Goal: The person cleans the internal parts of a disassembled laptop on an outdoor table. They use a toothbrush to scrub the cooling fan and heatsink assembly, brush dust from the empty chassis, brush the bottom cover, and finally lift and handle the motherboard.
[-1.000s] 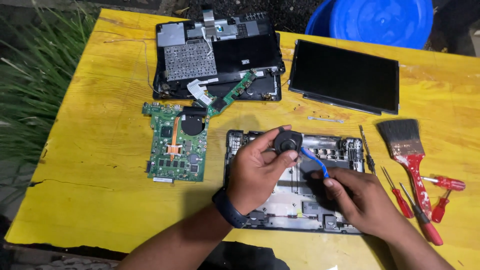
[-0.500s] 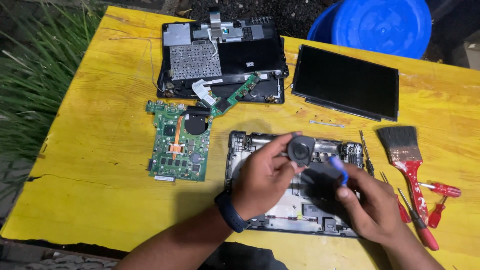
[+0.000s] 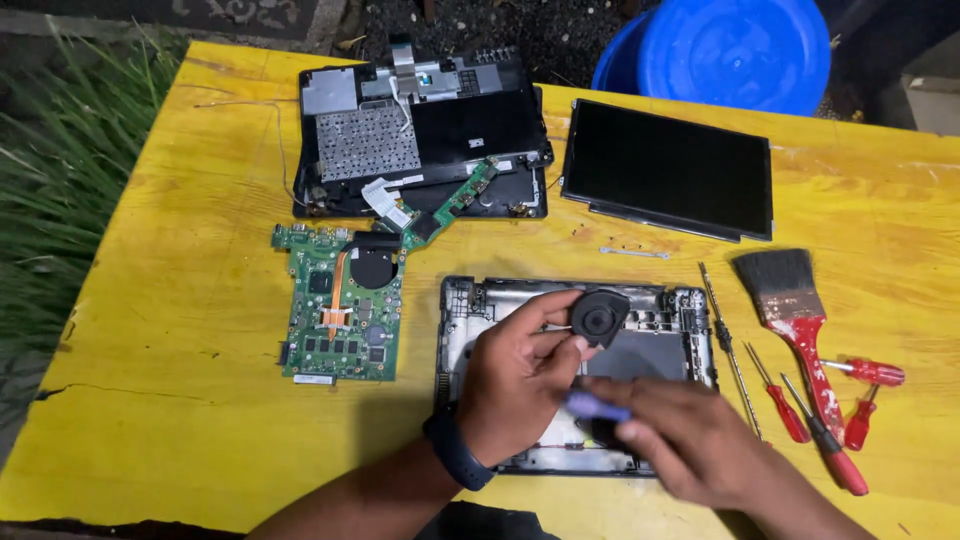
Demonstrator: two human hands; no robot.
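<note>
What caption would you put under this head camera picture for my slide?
Left hand holds a small black fan over an opened laptop base on a yellow table.

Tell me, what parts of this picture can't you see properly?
- Right hand: blurred in the head view; the blue-handled tool in it shows no clear tip.
- Laptop base: its middle and lower part are hidden by both hands.
- Small black fan: partly hidden by the left hand fingers pinching it.
- Blue tub: cut off by the top edge.
- Circuit board: parts too small to tell.
</note>
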